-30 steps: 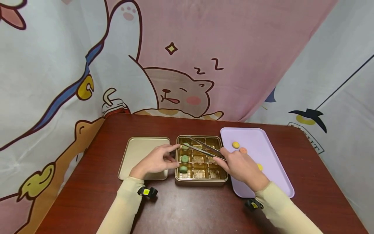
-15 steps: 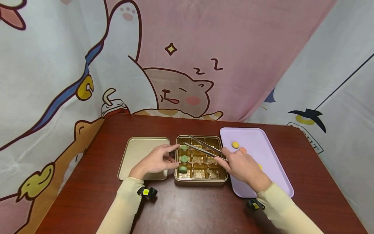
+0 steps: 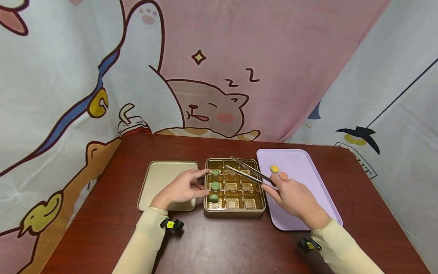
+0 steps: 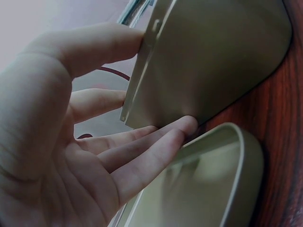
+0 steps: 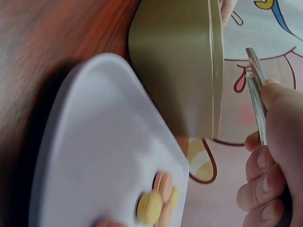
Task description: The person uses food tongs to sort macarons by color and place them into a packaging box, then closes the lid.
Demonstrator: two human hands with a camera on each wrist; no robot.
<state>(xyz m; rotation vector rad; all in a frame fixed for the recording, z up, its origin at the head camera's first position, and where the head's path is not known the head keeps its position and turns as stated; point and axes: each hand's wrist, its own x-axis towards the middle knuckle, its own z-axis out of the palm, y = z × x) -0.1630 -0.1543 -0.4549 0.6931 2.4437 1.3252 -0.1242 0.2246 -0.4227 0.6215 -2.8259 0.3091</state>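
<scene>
Green cookies [image 3: 215, 186], three of them, sit one per compartment down the left column of a nine-compartment gold box [image 3: 234, 214]. A lilac tray [image 3: 280, 217] on its right holds at least four yellow and orange cookies [image 3: 283, 176]; one lid [image 3: 154, 182] lies on its left. The table [image 3: 222, 243] is reddish-brown wood, backed by cartoon-printed cloth [image 3: 273, 57]. The left hand's [image 3: 183, 188] fingers spread wide, touching the box's side; the right hand [image 3: 295, 196] grips tongs [image 3: 244, 175], tips apart above the box.
</scene>
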